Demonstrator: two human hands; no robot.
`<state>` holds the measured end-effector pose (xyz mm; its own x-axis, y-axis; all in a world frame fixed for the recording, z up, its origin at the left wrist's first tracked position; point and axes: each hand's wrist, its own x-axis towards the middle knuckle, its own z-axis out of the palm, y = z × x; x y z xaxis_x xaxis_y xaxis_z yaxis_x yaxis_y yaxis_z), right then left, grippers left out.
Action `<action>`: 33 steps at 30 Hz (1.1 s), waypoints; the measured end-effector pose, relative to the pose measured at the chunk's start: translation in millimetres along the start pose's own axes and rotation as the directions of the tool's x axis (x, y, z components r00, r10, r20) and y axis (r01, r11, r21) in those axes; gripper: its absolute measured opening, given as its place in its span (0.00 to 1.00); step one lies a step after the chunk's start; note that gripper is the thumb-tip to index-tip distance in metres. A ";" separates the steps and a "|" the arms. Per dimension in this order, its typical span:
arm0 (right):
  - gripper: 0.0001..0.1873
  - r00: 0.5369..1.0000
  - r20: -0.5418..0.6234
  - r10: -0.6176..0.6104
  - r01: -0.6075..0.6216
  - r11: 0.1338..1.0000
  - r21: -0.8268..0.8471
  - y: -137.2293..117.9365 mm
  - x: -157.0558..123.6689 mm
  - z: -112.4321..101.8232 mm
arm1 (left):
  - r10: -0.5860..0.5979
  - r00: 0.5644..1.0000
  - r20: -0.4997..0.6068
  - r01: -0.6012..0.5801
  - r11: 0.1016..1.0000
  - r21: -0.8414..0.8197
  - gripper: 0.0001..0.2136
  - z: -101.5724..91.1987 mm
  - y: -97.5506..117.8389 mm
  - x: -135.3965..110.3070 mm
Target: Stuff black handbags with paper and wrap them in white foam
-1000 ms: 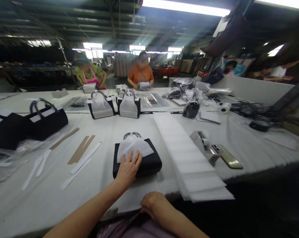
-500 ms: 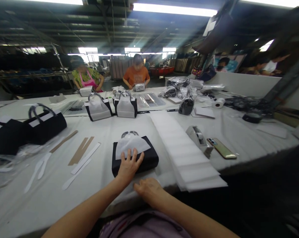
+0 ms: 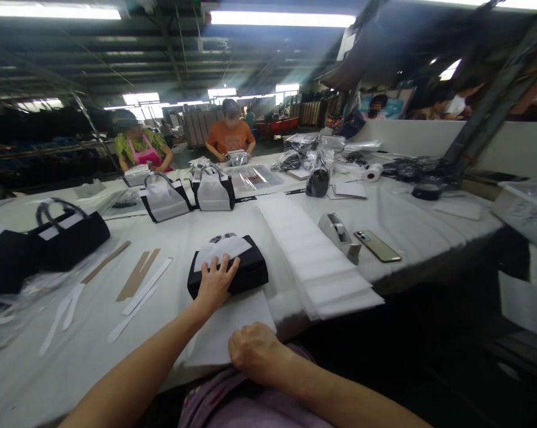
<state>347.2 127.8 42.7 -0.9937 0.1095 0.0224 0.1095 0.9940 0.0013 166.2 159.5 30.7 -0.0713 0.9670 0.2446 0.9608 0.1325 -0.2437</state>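
Black and boxy, a handbag (image 3: 254, 270) is lying on the white surface (image 3: 174, 238) under the left hand (image 3: 215, 284), whose fingers are spreading apart across it and its white cover (image 3: 233, 246). Near the edge, the right hand (image 3: 254, 352) is curling over a pale sheet (image 3: 212, 339), though whether its fingers are clamping it I cannot tell. Covering is looking only partly done, the bag's black side showing bare.
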 end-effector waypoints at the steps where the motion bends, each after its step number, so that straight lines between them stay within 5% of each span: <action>1: 0.05 1.000 -0.001 -0.009 0.009 1.000 -0.001 -3.7 -4.8 0.2 | 0.006 1.000 0.002 -0.006 1.000 0.001 0.46 -0.4 1.7 -3.0; 6: 0.04 0.998 -0.042 -0.053 0.053 0.999 -0.011 -12.9 -22.1 -8.2 | 0.013 1.000 0.009 -0.013 1.000 -0.002 0.42 -3.2 17.1 -19.4; 11: 0.05 0.989 -0.118 -0.087 0.080 0.995 -0.066 6.9 -19.1 -27.3 | 0.032 0.999 -0.008 -0.033 0.999 -0.028 0.30 -5.2 27.5 -33.0; 18: 0.07 0.974 -0.225 0.004 -0.023 0.996 -0.084 73.7 25.7 -51.6 | 0.225 0.973 0.053 -0.176 0.869 -0.463 0.32 -3.9 -21.6 -20.3; 23: 0.13 0.951 -0.274 -0.144 0.115 0.986 -0.118 121.2 60.9 -47.6 | 0.307 0.951 0.044 -0.235 0.805 -0.544 0.15 -8.0 -43.2 -10.3; 26: 0.15 0.951 -0.230 -0.205 0.186 0.977 -0.103 147.1 78.9 -37.0 | 0.372 0.927 0.046 -0.250 0.706 -0.662 0.19 -19.4 -48.7 -6.8; 29: 0.20 0.974 -0.182 -0.135 0.138 0.990 0.004 167.5 92.7 -23.5 | 0.395 0.914 0.092 -0.187 0.612 -0.769 0.21 -33.6 -57.2 -2.1; 33: 0.24 0.994 -0.106 0.023 -0.005 0.986 0.165 183.2 101.3 -6.5 | 0.235 0.943 0.237 0.115 0.439 -0.891 0.16 -42.4 -73.1 3.4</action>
<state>266.8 321.0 51.7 -0.9830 0.1314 0.1285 0.1096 0.9803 -0.1641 107.1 143.9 89.1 0.0951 0.9942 -0.0496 0.6525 -0.0246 0.7574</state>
